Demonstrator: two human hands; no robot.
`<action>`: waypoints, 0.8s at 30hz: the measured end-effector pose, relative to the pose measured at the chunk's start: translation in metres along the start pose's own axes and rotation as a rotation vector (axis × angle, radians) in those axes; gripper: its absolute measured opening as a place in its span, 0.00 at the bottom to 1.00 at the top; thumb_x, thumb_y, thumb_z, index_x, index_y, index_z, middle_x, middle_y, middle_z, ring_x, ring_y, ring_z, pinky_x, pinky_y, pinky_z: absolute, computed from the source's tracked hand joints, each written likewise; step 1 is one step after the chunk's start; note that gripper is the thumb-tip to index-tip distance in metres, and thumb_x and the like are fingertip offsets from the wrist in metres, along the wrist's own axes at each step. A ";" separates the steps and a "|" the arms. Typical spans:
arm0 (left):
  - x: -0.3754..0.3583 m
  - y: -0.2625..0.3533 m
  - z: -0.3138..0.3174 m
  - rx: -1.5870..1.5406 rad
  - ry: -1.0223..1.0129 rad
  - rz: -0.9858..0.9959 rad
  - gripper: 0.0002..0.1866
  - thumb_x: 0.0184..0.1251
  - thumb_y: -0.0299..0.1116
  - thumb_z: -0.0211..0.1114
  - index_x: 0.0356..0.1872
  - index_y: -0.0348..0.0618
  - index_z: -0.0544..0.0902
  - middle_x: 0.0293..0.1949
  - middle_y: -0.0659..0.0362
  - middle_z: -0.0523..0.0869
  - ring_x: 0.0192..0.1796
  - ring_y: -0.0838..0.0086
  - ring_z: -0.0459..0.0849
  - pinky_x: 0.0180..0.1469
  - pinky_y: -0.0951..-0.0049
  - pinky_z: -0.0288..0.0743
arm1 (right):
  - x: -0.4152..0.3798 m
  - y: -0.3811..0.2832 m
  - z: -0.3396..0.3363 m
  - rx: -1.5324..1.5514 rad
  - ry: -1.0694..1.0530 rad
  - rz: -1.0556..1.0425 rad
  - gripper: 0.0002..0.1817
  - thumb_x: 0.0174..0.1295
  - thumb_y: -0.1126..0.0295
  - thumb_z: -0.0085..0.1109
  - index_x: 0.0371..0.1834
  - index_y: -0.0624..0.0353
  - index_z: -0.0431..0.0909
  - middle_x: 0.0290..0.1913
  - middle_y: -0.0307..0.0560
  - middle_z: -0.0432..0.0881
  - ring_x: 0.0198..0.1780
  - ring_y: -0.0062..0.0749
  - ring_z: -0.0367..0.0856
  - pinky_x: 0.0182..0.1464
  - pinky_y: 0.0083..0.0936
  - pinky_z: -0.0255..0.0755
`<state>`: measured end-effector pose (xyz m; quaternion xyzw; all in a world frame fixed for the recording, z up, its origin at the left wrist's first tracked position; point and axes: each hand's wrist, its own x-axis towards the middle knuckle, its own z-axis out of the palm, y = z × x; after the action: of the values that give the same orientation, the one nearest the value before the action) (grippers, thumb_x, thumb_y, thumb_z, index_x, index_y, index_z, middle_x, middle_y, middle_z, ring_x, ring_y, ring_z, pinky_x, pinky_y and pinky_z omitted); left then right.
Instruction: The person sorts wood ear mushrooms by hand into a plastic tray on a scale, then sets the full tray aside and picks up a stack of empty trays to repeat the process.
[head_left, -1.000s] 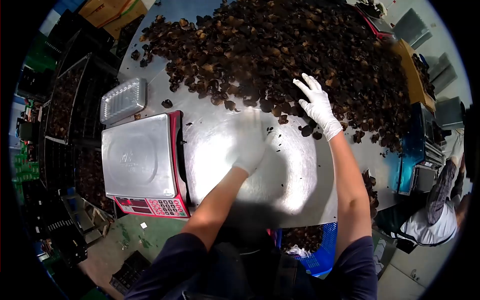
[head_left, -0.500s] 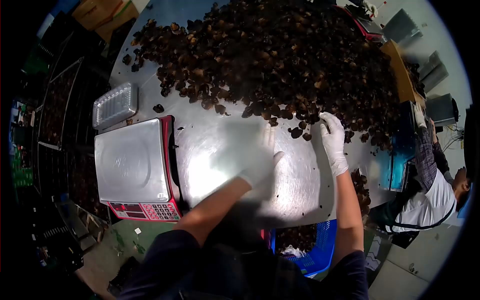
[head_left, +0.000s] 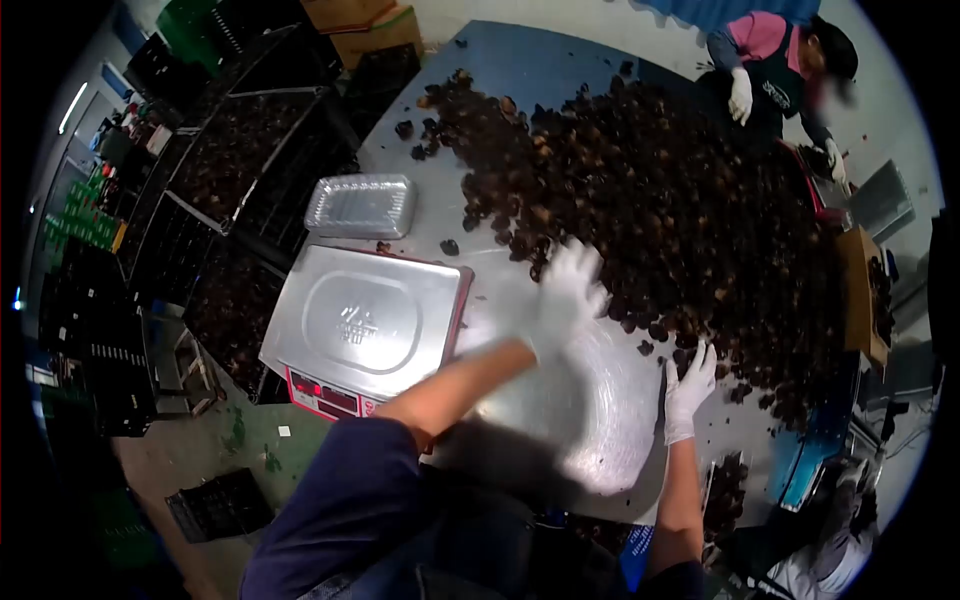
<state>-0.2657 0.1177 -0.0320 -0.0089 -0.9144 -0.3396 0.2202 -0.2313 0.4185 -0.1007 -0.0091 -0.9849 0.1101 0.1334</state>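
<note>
My left hand, in a white glove and blurred by motion, is at the near edge of a large heap of dark brown, mushroom-like pieces on the metal table. Its fingers are spread and nothing shows in them. My right hand, also gloved in white, rests beside the heap's lower edge, thumb and fingers apart, with a few loose pieces close to the fingertips. Left of my hands lies a red and silver scale. Behind the scale sits a clear plastic tray.
Across the table a person in pink sleeves works near a second scale. Another person is at the lower right. Racks of trays stand at the left, a cardboard box at the right, a blue basket below.
The view has shifted, showing more of the far side and the person in pink sleeves. My left hand has moved from bare metal up to the heap's edge; my right hand remains beside it.
</note>
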 end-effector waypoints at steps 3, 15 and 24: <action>0.112 -0.107 -0.022 0.023 0.077 -0.562 0.35 0.65 0.45 0.61 0.71 0.42 0.66 0.76 0.42 0.57 0.74 0.41 0.56 0.72 0.45 0.58 | -0.011 -0.026 0.000 -0.028 0.088 0.001 0.43 0.65 0.46 0.57 0.77 0.60 0.55 0.76 0.60 0.58 0.77 0.53 0.54 0.72 0.52 0.51; 0.255 -0.360 -0.086 0.328 0.362 -0.859 0.37 0.66 0.58 0.60 0.74 0.57 0.66 0.78 0.50 0.55 0.78 0.45 0.50 0.74 0.41 0.51 | -0.035 -0.078 0.020 -0.124 -0.128 0.096 0.45 0.66 0.43 0.52 0.77 0.64 0.52 0.77 0.65 0.52 0.77 0.63 0.50 0.75 0.56 0.45; 0.337 -0.485 -0.078 0.434 0.343 -0.589 0.40 0.61 0.69 0.57 0.72 0.64 0.70 0.72 0.52 0.68 0.71 0.43 0.65 0.71 0.50 0.61 | 0.002 -0.109 -0.003 0.055 -0.417 0.283 0.44 0.65 0.51 0.56 0.76 0.68 0.51 0.75 0.70 0.56 0.75 0.64 0.54 0.75 0.50 0.48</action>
<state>-0.6198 -0.3489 -0.1409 0.3569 -0.8784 -0.1838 0.2594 -0.2315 0.3125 -0.0736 -0.1202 -0.9767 0.1537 -0.0889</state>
